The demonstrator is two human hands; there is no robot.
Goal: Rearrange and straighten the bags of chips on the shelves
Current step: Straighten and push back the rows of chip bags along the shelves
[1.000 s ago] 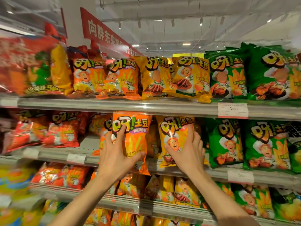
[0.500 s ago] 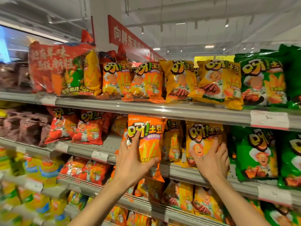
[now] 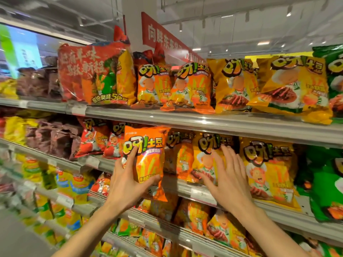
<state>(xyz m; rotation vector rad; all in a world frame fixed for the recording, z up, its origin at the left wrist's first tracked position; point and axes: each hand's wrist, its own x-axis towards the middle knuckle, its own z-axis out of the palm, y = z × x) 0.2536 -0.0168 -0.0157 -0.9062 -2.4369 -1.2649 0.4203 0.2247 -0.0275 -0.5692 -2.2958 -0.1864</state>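
The left hand (image 3: pixel 126 184) is gripping an orange chip bag (image 3: pixel 146 156), fingers on its face and thumb curled under its lower edge, holding it out past the front lip of the middle shelf (image 3: pixel 185 188). Its bottom corner is hanging below that lip. The right hand (image 3: pixel 229 175) is lying flat with fingers spread, pressing a yellow chip bag (image 3: pixel 206 160) just right of the orange one. Between the two hands, one darker orange bag (image 3: pixel 182 160) is standing farther back, leaving some room in front of it. Right of the right hand another yellow bag (image 3: pixel 269 169) is leaning forward, with green bags (image 3: pixel 324 182) beyond. Above the hands, the upper shelf (image 3: pixel 204 120) is carrying two orange bags (image 3: pixel 174 86) and what look like two yellow bags (image 3: pixel 269 84), though blur is hiding any behind. Left of the left hand, two red bags (image 3: pixel 102 140) are standing.
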